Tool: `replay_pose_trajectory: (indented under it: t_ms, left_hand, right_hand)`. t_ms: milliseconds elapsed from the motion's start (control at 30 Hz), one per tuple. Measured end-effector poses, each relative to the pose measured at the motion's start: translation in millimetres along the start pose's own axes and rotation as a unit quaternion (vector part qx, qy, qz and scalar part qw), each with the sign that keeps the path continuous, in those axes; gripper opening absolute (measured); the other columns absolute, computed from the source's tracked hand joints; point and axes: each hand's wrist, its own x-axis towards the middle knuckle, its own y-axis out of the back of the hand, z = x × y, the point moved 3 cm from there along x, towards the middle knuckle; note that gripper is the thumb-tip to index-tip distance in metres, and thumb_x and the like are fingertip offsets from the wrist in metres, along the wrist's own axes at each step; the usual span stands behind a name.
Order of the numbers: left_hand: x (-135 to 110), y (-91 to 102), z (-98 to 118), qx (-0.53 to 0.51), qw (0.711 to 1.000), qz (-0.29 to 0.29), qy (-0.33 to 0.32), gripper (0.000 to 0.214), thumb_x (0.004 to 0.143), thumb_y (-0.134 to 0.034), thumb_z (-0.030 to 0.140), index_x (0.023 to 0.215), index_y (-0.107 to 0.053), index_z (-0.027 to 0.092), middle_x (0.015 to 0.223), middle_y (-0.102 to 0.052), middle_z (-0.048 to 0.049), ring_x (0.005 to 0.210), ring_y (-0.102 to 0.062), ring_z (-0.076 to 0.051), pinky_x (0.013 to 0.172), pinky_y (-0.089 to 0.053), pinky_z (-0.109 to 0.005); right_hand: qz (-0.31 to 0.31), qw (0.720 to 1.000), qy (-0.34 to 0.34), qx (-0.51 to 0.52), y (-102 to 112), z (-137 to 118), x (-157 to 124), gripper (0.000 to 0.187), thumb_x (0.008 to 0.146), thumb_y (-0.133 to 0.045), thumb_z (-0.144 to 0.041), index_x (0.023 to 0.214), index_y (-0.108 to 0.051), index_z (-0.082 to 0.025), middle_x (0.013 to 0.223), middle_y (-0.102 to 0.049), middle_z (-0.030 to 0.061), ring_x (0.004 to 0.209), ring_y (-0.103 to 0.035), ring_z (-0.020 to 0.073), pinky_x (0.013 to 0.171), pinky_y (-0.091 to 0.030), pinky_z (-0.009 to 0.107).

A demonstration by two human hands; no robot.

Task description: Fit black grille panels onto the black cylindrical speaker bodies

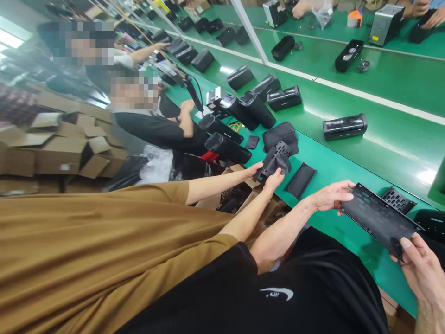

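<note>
Between both hands I hold a black rectangular plastic panel (378, 220), tilted above the green bench. Through its thin dark covering a few oval holes show at the left end. My left hand (333, 197) grips that end, thumb on top. The right end is pinched by my right hand (419, 260), thumb on the face and fingers beneath. Just behind the panel, a curved black grille (399, 199) with oval holes lies on the bench. A flat black panel (301, 181) rests to the left of my left hand.
A co-worker in a brown shirt (121, 232) holds a black perforated part (276, 160) close on my left. Black cloth pieces (281, 138) and several black speaker housings (239, 111) stand beyond. One housing (345, 126) lies on the green conveyor (389, 109). Cardboard boxes (59, 148) fill the far left.
</note>
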Motion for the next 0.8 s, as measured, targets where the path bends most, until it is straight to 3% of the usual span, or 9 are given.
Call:
replay_pose_trajectory:
  t_ms: [133,300,467,600,700,800]
  left_hand:
    - [3.7,0.0,-4.4,-0.001,1.000,0.021,0.001,0.066,0.075,-0.091,0.058,0.116,-0.053,0.023,0.068,-0.060,0.0078,0.045,-0.055,-0.010,0.039,-0.048,-0.020]
    - [5.2,1.3,-7.3,0.012,0.999,0.034,-0.007,0.068,0.071,-0.091,0.059,0.113,-0.054,0.022,0.073,-0.064,0.0059,0.046,-0.057,-0.010,0.040,-0.049,-0.020]
    - [4.3,4.2,-7.4,0.035,0.998,0.060,-0.005,0.065,0.072,-0.088,0.061,0.112,-0.057,0.020,0.068,-0.062,0.0063,0.044,-0.057,-0.009,0.040,-0.047,-0.019]
    - [5.7,10.0,-8.7,0.023,0.997,0.080,-0.005,0.061,0.070,-0.090,0.054,0.109,-0.056,0.020,0.068,-0.062,0.0065,0.043,-0.055,-0.008,0.040,-0.044,-0.018]
    - [8.2,16.9,-13.0,0.012,0.996,0.090,-0.009,0.057,0.070,-0.090,0.052,0.105,-0.059,0.019,0.066,-0.063,0.0053,0.041,-0.054,-0.010,0.039,-0.040,-0.018]
    - [9.5,19.4,-14.8,-0.061,0.993,0.093,-0.037,0.064,0.069,-0.090,0.063,0.107,-0.063,0.018,0.069,-0.067,0.0022,0.044,-0.057,-0.012,0.043,-0.045,-0.022]
  right_hand:
    - [0.020,1.000,-0.021,-0.005,1.2,1.9,2.8,0.058,0.062,-0.102,-0.055,0.096,-0.072,-0.021,0.096,-0.072,0.0039,0.068,-0.060,0.0141,0.056,-0.054,0.023]
    - [0.032,0.999,-0.014,0.002,1.6,0.9,5.3,0.057,0.062,-0.102,-0.051,0.098,-0.069,-0.021,0.088,-0.067,0.0004,0.060,-0.052,0.0119,0.053,-0.054,0.025]
    - [0.036,0.999,-0.027,0.013,3.4,7.2,9.2,0.054,0.067,-0.100,-0.056,0.081,-0.063,-0.019,0.072,-0.053,-0.0034,0.056,-0.045,0.0099,0.045,-0.044,0.022]
    - [0.041,0.998,-0.036,0.012,3.8,12.9,14.6,0.052,0.068,-0.100,-0.052,0.084,-0.061,-0.021,0.070,-0.050,-0.0060,0.053,-0.044,0.0086,0.044,-0.043,0.020]
    - [0.033,0.999,-0.037,0.017,-3.2,11.0,17.3,0.055,0.065,-0.101,-0.052,0.078,-0.058,-0.021,0.068,-0.048,-0.0060,0.053,-0.045,0.0094,0.042,-0.042,0.021]
    - [0.038,0.998,-0.029,0.032,-19.6,6.1,19.5,0.054,0.062,-0.102,-0.051,0.078,-0.060,-0.021,0.069,-0.051,-0.0045,0.055,-0.047,0.0112,0.042,-0.043,0.023]
